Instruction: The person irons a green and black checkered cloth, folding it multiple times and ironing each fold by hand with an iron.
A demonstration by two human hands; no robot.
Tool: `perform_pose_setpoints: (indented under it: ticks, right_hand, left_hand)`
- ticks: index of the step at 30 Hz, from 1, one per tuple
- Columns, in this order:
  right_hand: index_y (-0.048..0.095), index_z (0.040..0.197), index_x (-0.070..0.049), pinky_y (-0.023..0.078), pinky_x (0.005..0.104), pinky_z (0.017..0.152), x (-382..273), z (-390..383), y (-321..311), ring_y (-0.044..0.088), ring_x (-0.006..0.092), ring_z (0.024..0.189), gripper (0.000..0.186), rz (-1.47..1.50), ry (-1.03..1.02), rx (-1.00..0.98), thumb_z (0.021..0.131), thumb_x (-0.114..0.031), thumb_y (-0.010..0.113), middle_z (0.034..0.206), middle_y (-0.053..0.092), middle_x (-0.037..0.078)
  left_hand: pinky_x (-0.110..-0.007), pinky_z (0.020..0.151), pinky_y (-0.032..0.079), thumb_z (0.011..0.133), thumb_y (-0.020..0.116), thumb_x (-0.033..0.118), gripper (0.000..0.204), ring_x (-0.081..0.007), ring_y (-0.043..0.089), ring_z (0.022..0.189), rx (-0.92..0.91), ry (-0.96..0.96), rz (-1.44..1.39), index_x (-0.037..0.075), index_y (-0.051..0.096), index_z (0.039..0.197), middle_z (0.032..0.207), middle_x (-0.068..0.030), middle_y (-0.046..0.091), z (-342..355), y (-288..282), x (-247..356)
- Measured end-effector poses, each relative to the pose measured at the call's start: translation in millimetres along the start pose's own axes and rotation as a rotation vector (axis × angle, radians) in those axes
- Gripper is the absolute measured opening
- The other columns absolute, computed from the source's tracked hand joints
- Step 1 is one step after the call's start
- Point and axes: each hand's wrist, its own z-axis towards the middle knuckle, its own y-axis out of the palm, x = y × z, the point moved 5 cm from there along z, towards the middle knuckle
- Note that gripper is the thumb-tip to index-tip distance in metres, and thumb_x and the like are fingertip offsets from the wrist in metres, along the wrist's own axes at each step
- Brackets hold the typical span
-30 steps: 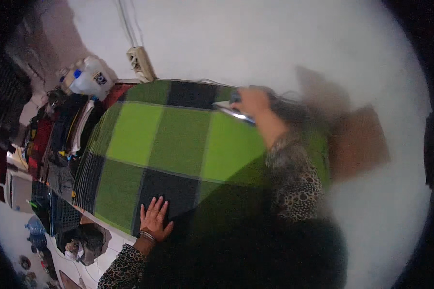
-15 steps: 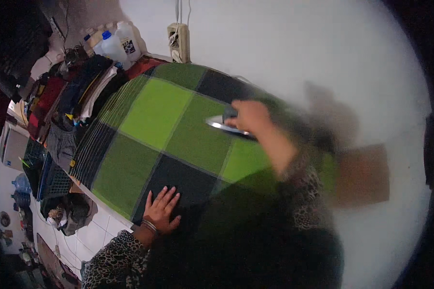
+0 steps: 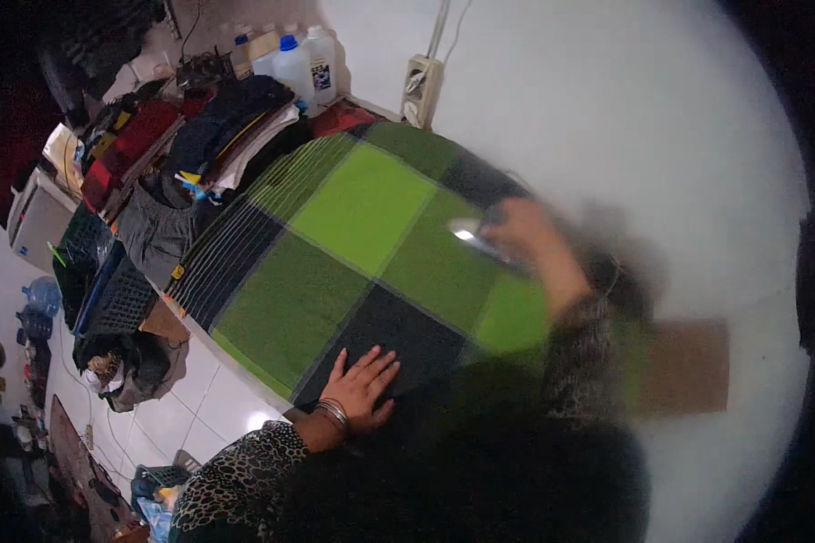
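Note:
Spread out before me is a green and black checked cloth (image 3: 362, 210), with thin pale stripes along its left end. My right hand (image 3: 525, 228) is wrapped round the handle of a clothes iron (image 3: 466, 233), whose silvery tip points left. The iron rests on or just over a mid-green square near the cloth's far right; blur hides which. On a dark square at the near side, my left hand (image 3: 362, 391) lies flat with its fingers spread. Deep shadow covers the nearest part of the cloth.
Piled clothes (image 3: 226, 127) lie beyond the cloth's left end, near plastic bottles (image 3: 292, 68). A power strip (image 3: 420, 90) hangs against the white wall (image 3: 625, 81). Dark crates (image 3: 122, 290) stand at left above the tiled floor (image 3: 199, 385). A brown box-like shape (image 3: 688, 366) is at right.
The whole view has swung, so the scene sits further right and more floor shows. The iron has shifted slightly over the cloth in my right hand. My left hand stays on the same dark square.

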Motion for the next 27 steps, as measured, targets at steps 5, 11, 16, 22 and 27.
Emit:
perform_pose_setpoints:
  ticks: [5,11,16,22,27]
  right_hand:
    - [0.064,0.102,-0.015,0.049,0.0432,0.075,-174.5,-53.6,29.1,0.062,0.0302,0.093,0.051,-0.153,-0.273,-0.093,0.069,-0.053,0.070,0.097,0.064,0.016]
    - [0.062,0.110,-0.013,0.048,0.0420,0.084,-196.3,62.5,-1.1,0.060,0.0325,0.100,0.058,-0.091,0.100,0.260,0.069,-0.054,0.069,0.107,0.062,0.017]
    - [0.053,0.123,-0.009,0.045,0.0424,0.090,-116.0,121.8,8.3,0.057,0.0312,0.107,0.070,-0.141,0.254,0.282,0.072,-0.054,0.067,0.109,0.062,0.018]
    - [0.063,0.099,-0.003,0.049,0.0439,0.074,-222.4,23.4,41.1,0.062,0.0337,0.082,0.058,-0.104,-0.181,0.028,0.071,-0.054,0.067,0.087,0.064,0.018]
    - [0.061,0.090,-0.005,0.048,0.0423,0.068,-341.4,-61.2,56.8,0.061,0.0333,0.078,0.053,0.002,-0.150,-0.134,0.071,-0.054,0.068,0.085,0.063,0.018]
  left_hand:
    - [-0.056,0.110,0.013,0.082,0.055,0.029,0.057,-0.0224,0.027,0.135,-0.140,0.149,-0.074,0.014,0.040,0.135,0.142,-0.0050,0.037,2.0,11.2,-6.9]
    - [-0.054,0.108,0.022,0.082,0.058,0.027,0.053,-0.0214,0.036,0.131,-0.236,0.235,-0.231,0.017,0.044,0.132,0.138,-0.0036,0.043,-4.0,-16.6,-11.3]
    - [-0.047,0.108,0.027,0.087,0.052,0.025,0.043,-0.0228,0.037,0.129,-0.155,0.466,-0.526,0.014,0.046,0.129,0.135,-0.0053,0.045,6.7,40.8,-33.1]
    - [-0.051,0.105,0.027,0.086,0.053,0.031,0.049,-0.0290,0.037,0.128,-0.129,0.256,0.017,0.010,0.044,0.129,0.135,-0.0091,0.044,-38.2,-51.8,-146.4]
    - [-0.055,0.102,0.026,0.080,0.059,0.027,0.055,-0.0261,0.036,0.128,0.376,-0.150,0.139,0.009,0.044,0.130,0.136,-0.0086,0.042,-115.3,-105.6,-280.4]
